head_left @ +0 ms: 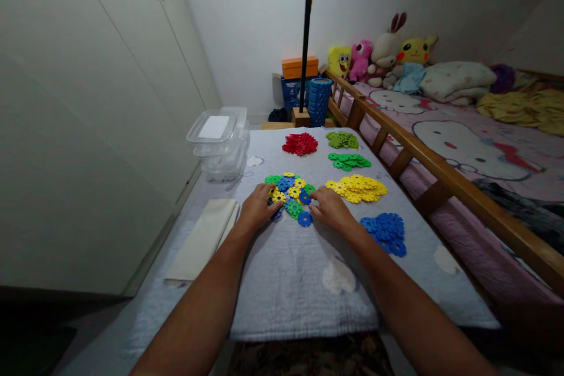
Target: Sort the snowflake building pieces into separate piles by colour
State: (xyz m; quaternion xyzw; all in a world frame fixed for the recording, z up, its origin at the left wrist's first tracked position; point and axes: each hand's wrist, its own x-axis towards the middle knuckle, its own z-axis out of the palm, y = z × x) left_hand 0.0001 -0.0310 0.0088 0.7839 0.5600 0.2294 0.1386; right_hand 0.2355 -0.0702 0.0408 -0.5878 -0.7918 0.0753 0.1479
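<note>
A mixed pile of snowflake building discs (294, 194) in blue, green and yellow lies at the middle of the cloth-covered table. At its left edge rests my left hand (256, 207), fingers curved and thumb apart, touching the yellow discs. My right hand (332, 208) is against the right edge of the pile, its thumb and fingers apart near a blue disc. Neither hand visibly grips a disc. To the right lie sorted heaps: yellow discs (359, 188), blue discs (384, 234), bright green discs (349, 161) and olive green discs (342, 140). Red discs (300, 144) are heaped behind the mixed pile.
Stacked clear plastic containers (220, 147) stand at the table's back left. A folded cream cloth (202, 241) lies beside my left forearm. The wooden bed rail (423, 173) runs along the right side. Behind the table rises a black pole (305, 35).
</note>
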